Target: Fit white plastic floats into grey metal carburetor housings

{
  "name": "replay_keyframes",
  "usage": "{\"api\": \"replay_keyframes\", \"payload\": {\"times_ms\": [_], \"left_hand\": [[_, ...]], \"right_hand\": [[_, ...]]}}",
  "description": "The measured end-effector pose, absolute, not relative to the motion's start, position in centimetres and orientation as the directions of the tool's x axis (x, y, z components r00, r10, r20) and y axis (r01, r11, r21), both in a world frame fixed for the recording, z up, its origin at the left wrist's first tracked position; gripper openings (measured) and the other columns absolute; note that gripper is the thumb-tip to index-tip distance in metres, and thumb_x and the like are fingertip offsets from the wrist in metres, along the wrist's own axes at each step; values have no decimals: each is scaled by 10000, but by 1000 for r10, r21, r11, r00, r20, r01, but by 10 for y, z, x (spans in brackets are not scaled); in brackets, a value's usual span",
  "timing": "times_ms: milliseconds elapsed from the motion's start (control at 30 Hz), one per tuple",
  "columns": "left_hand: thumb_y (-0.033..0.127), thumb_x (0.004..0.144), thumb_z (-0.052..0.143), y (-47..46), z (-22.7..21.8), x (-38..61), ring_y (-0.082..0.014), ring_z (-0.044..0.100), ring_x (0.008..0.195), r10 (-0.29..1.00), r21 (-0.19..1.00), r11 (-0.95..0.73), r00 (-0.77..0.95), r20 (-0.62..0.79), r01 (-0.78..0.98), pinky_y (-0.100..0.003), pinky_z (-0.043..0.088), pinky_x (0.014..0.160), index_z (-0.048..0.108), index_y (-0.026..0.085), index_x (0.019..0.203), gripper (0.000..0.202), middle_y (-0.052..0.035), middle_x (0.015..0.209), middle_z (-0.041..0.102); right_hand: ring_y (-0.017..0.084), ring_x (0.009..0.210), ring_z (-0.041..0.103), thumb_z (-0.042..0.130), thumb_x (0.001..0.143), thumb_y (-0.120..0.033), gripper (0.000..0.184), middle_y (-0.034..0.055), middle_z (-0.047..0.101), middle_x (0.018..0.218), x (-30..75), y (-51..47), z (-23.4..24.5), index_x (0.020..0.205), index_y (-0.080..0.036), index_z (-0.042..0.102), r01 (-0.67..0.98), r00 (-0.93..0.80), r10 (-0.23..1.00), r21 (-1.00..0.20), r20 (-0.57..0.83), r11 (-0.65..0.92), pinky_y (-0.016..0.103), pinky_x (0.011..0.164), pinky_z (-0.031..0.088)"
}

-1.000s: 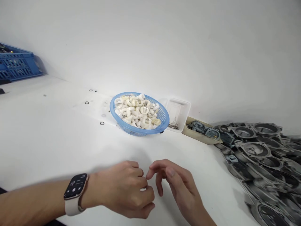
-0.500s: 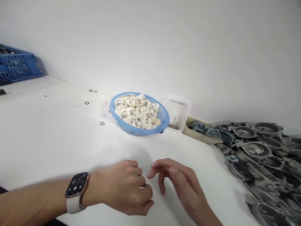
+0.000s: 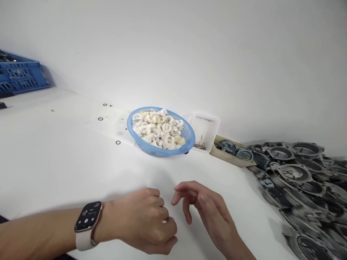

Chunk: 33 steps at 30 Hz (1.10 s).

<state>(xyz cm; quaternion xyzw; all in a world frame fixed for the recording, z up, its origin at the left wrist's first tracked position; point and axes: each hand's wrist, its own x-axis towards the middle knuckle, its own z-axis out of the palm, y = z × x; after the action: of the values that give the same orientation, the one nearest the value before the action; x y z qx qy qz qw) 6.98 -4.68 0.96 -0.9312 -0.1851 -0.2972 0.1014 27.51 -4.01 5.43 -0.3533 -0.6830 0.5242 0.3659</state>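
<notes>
Right hand (image 3: 214,215), loosely open, has edged from curled left hand (image 3: 143,220) (contents hidden), basket (image 3: 155,151) beyond both.

a pale-banded smartwatch (image 3: 88,217) rings the left wrist (image 3: 106,219).

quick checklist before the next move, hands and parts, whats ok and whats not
1. Right hand free: ok, fingers loosely curved, nothing seen in it.
2. Left hand contents known: cannot tell, fingers curled, a small white spot between them.
3. Blue basket stocked: ok, white ring-shaped parts heaped inside.
4. Metal pins available: ok, some lie in the clear tray.
5. Loose items contained: not ok, three black rings lie left of the basket.
</notes>
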Motion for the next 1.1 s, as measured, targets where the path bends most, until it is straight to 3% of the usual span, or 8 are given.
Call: {"api": "replay_keyframes", "payload": {"times_ms": [100,300,533,733,967,1100], "left_hand": [[350,889,582,-46,11,70,-135,509,437,292,-77,-902,732,615,424,-313,375,475,536,202,636,297,31,486,523],[369,899,574,-48,6,71,-159,519,434,285,-82,-901,725,627,425,-319,376,448,582,218,670,274,30,453,497],[359,890,587,-46,8,69,-143,517,441,299,-78,-903,747,594,423,-326,392,483,550,200,648,292,29,498,533],[376,906,560,-47,7,70,-165,514,440,300,-94,-891,733,611,443,-325,361,472,580,228,679,272,27,470,513],[352,866,614,-44,10,70,-139,483,437,297,-88,-892,720,628,444,-325,358,493,562,211,659,256,47,490,531],[362,879,614,-43,10,70,-134,485,438,294,-94,-893,730,617,439,-324,345,501,563,206,596,327,39,486,538]], "right_hand": [[147,541,529,417,1017,-597,513,109,735,853,280,-38,53,1119,-176,693,71,-423,895,-980,140,187,286,506,454],[156,622,598,353,1038,-600,559,112,747,965,273,-47,55,1152,-186,711,241,-596,802,-945,34,219,339,673,530],[150,552,554,342,1061,-525,506,101,770,852,278,-41,54,1102,-189,718,107,-445,884,-972,142,210,290,552,487],[143,603,610,412,1056,-481,421,95,772,970,273,-46,53,1176,-206,708,211,-563,824,-952,67,221,303,628,536],[166,628,632,405,1059,-480,421,84,772,797,286,-40,58,1153,-217,720,15,-515,829,-965,218,263,242,518,481],[143,575,614,427,1051,-497,419,81,772,832,280,-45,54,1163,-217,717,73,-592,785,-957,184,279,254,542,504]]}}
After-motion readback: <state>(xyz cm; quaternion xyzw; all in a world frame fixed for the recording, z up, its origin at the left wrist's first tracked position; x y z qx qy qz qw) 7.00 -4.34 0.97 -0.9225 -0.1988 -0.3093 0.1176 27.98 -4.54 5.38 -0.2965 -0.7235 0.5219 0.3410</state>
